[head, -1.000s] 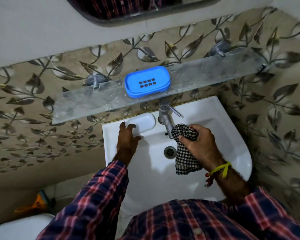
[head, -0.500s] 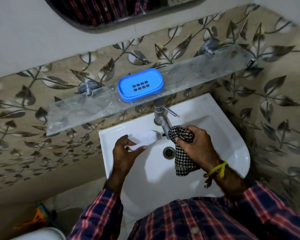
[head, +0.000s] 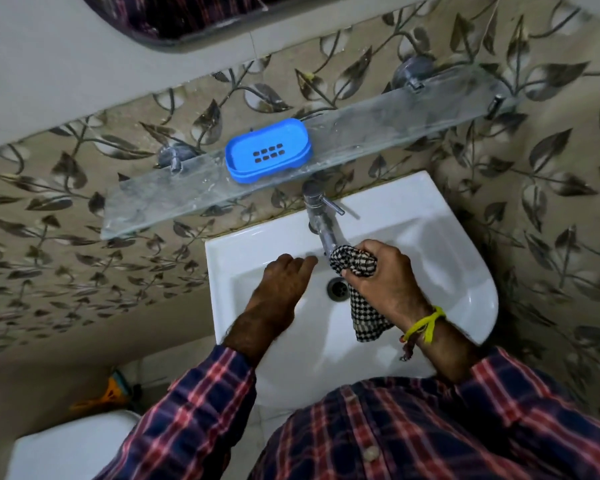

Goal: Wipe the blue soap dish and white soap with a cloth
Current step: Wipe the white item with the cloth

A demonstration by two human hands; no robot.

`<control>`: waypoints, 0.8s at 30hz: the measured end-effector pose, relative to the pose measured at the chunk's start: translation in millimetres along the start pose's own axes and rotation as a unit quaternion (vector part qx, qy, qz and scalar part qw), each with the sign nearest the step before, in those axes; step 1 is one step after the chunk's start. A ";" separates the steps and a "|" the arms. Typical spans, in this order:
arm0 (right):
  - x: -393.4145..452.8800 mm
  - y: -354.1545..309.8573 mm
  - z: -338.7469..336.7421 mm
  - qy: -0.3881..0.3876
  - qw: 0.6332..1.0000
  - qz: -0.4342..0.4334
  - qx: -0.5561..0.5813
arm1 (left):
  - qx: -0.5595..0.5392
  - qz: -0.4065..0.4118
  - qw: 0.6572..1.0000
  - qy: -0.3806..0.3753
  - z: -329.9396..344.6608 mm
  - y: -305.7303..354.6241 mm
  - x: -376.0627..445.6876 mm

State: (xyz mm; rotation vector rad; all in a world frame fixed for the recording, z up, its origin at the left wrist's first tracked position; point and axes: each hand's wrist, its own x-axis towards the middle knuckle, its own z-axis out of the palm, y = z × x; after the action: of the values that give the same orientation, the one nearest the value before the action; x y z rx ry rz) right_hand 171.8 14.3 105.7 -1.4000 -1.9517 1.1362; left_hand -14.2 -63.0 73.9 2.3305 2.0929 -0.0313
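Two hands meet over the white ceramic basin (head: 465,299): the right hand (head: 385,278) grips a bunched black-and-white checked cloth (head: 359,299), fingers (head: 357,277) curled tight round it below the chrome tap (head: 321,220). The left hand (head: 283,284) arches knuckles-up, whatever it holds hidden; the white soap is not visible. Likely risk: slick soap slipping into the basin. The empty blue plastic soap dish (head: 267,150) sits on the glass shelf (head: 395,129) above.

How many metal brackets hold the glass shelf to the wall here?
2 clearly visible: a left bracket beside the blue soap dish, and a right bracket farther along. A small clip sits near the shelf's right end; others may be hidden.
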 end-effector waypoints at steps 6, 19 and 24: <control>1.2 0.8 -1.2 -0.062 0.997 -0.005 0.035 | -0.410 -0.129 0.903 0.025 -14.2 1.4 -6.8; -1.3 -59.1 -11.0 -0.140 0.899 0.109 0.400 | -0.857 -0.227 0.432 0.167 -50.4 63.3 -9.0; 1.6 -77.7 -10.3 -0.149 0.834 0.224 0.482 | -0.833 -0.219 0.473 0.185 -54.7 71.0 -6.6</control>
State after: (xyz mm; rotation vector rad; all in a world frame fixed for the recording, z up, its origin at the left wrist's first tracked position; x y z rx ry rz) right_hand 137.9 9.1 176.2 -1.1148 -0.8611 2.2339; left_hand 56.1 -76.0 128.3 0.4945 1.1825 1.6679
